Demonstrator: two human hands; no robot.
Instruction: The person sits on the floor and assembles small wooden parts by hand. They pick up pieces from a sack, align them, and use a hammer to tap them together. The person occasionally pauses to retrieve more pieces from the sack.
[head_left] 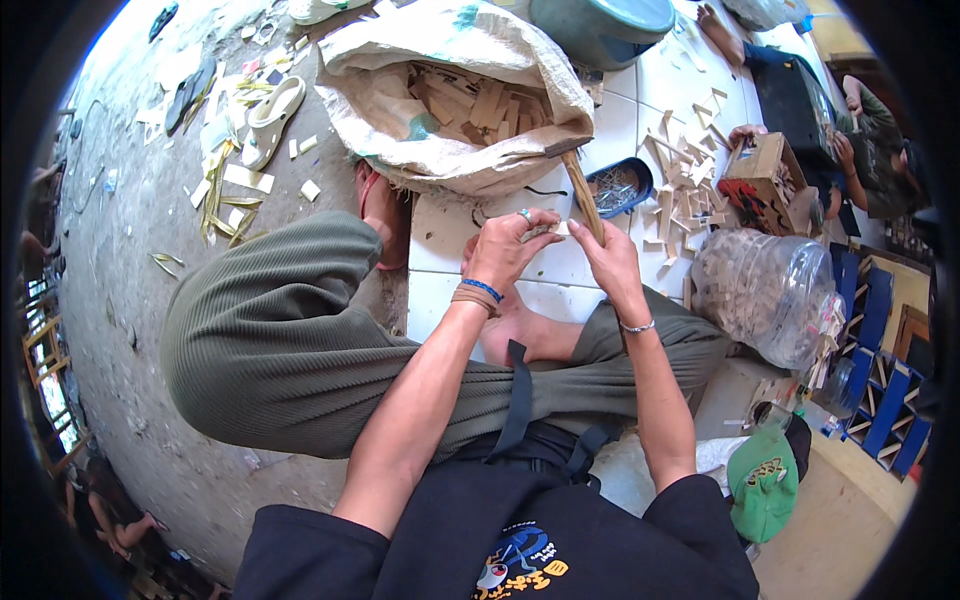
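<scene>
My left hand is closed, its thumb and fingertips pinching a small pale wood piece above the white tiles. My right hand is closed round the wooden handle of a hammer, whose dark head points away from me, close to the sack's rim. The right thumb and fingertips also meet the small wood piece from the other side. Just beyond the right hand lies a blue oval dish holding many thin metal nails. Whether a nail is between my fingers is too small to tell.
A white woven sack of wood offcuts stands ahead. Wood pieces litter the tiles at right, beside a clear plastic jug full of them. Another person's hands touch a wooden box. A green cap lies at lower right.
</scene>
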